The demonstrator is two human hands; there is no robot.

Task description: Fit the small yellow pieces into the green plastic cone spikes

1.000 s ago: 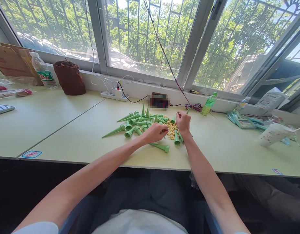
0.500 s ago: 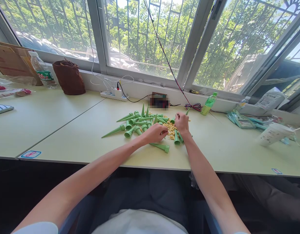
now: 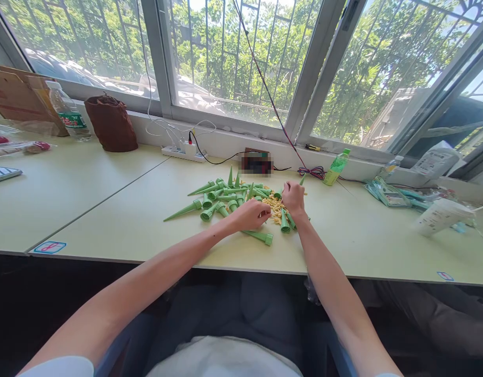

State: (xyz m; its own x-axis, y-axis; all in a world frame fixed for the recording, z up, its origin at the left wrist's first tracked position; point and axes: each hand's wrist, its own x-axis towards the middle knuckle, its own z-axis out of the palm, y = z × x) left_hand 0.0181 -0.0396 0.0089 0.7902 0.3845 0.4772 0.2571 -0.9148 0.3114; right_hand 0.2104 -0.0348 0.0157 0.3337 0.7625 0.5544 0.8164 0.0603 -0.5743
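Green plastic cone-shaped spikes (image 3: 183, 211) with wide collared ends lie in a loose pile on the pale table, and a few stand point up. Small yellow pieces (image 3: 273, 201) are heaped at the pile's right side. My left hand (image 3: 254, 213) is closed, fingers curled in a pinch at the near edge of the heap; what it holds is hidden. Just below it lies one green spike (image 3: 261, 237). My right hand (image 3: 293, 198) is closed too, knuckles up, over the heap's right edge. Its fingertips are hidden. More green spikes (image 3: 285, 222) lie beside its wrist.
A power strip (image 3: 182, 154), a pixelated device (image 3: 257, 162) and a green bottle (image 3: 336, 167) line the window side. Further left are a brown bag (image 3: 110, 124) and a water bottle (image 3: 70, 115). Teal packets (image 3: 391, 193) and a white container (image 3: 443, 215) lie at right.
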